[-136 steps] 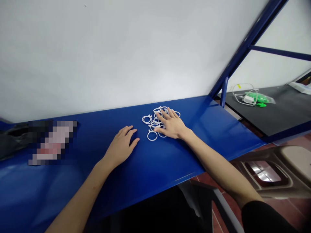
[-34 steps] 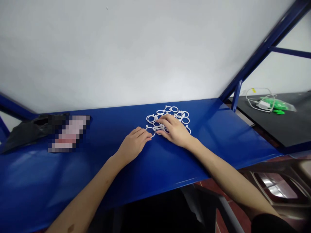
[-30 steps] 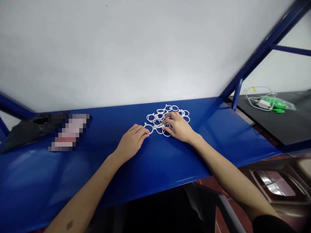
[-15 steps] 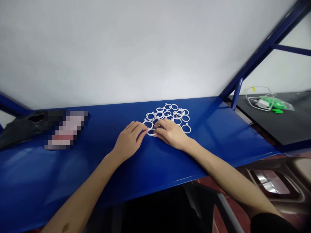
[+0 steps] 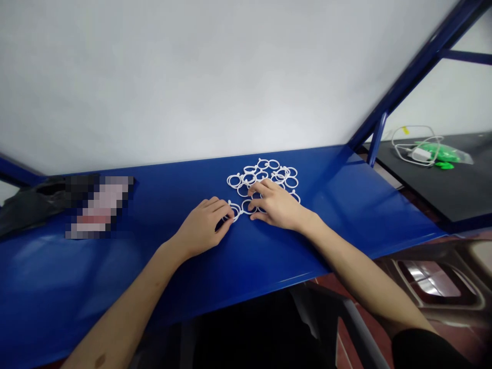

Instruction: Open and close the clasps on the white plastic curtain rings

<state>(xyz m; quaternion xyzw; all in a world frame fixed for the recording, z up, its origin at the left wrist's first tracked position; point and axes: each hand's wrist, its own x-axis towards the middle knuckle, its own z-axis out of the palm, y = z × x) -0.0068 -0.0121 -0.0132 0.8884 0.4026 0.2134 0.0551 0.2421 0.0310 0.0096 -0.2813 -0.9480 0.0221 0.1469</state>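
Observation:
Several white plastic curtain rings (image 5: 291,182), each with a small eyelet, lie in a loose, overlapping cluster on a blue tabletop (image 5: 230,271). My left hand (image 5: 207,225) is at the near left of the cluster, its thumb and fingers closed on a couple of rings (image 5: 236,217) that are partly hidden behind the fingertips. Over the near side of the pile rests my right hand (image 5: 274,205), fingers bent and spread apart. Its fingertips are at another ring (image 5: 246,206), and the palm covers some of the others.
On the left of the table lie a black bag (image 5: 34,202) and a blurred-out flat object (image 5: 102,205). A black surface (image 5: 426,179) at right carries a white cable with a charger (image 5: 418,154) and a bag of green pieces (image 5: 446,154). Blue frame bars (image 5: 407,92) rise there.
My left hand has drawn slightly nearer with rings at its fingertips, apart from the main cluster. My right hand's fingers have spread over the near rings. The view has shifted slightly.

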